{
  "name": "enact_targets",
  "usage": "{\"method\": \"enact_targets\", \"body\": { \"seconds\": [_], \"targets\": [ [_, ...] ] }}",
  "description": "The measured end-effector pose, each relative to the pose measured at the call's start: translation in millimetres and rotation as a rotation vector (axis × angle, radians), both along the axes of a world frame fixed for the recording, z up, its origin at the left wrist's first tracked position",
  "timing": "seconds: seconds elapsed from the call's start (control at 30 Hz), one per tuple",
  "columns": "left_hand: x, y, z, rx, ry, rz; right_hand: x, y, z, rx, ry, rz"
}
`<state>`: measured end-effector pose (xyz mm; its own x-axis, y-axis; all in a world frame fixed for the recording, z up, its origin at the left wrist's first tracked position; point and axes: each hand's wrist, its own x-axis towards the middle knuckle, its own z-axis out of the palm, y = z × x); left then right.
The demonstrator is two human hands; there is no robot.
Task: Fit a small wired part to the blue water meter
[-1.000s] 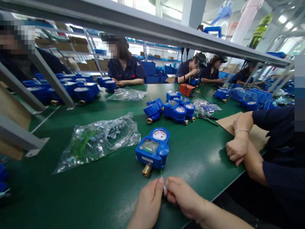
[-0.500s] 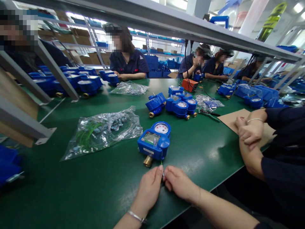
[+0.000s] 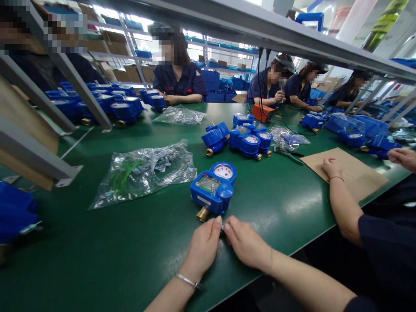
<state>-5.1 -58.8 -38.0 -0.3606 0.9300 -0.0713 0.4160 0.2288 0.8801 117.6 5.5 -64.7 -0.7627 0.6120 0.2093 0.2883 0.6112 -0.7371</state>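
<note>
A blue water meter (image 3: 208, 200) with a round white dial, a small display window and a brass pipe end rests on the green table in front of me. Just on its near side, my left hand (image 3: 202, 245) is closed, with thumb and finger pinched together. My right hand (image 3: 247, 243) pinches close against it from the right. Between the fingertips shows a small pale-blue wire seal (image 3: 222, 227), mostly hidden by the fingers. To the left of the meter lies a clear plastic bag (image 3: 146, 173) holding green wires and small grey-blue pieces.
Several blue meters (image 3: 248, 138) stand behind, beside pliers (image 3: 289, 155) and another plastic bag (image 3: 289, 138). At right, a co-worker's hand (image 3: 333, 168) rests on a cardboard sheet (image 3: 351, 173). Metal shelf legs (image 3: 52, 162) rise at left; a shelf beam (image 3: 227, 32) crosses overhead. Co-workers sit opposite.
My hands stay pinched together near the meter; the green wire seen above my left thumb no longer shows. The co-worker at right has uncrossed their arms. The view has shifted slightly.
</note>
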Motion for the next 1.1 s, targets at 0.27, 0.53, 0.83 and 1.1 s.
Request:
{"method": "enact_targets", "body": {
  "seconds": [0.27, 0.53, 0.83, 1.1],
  "targets": [
    [-1, 3, -2.9, 0.007, 0.003, 0.015, 0, 11, 1.2, 0.03, -0.027, 0.066],
    [-3, 6, -7.5, -0.009, -0.024, 0.04, 4, 7, 4.8, 0.017, -0.032, 0.018],
    [4, 3, -9.1, 0.017, -0.001, 0.082, -13, 7, 5.7, -0.245, -0.029, 0.0],
    [7, -11, -19.9, 0.005, 0.058, 0.113, 9, -5, -21.4, 0.419, -0.164, 0.034]
  ]
}}
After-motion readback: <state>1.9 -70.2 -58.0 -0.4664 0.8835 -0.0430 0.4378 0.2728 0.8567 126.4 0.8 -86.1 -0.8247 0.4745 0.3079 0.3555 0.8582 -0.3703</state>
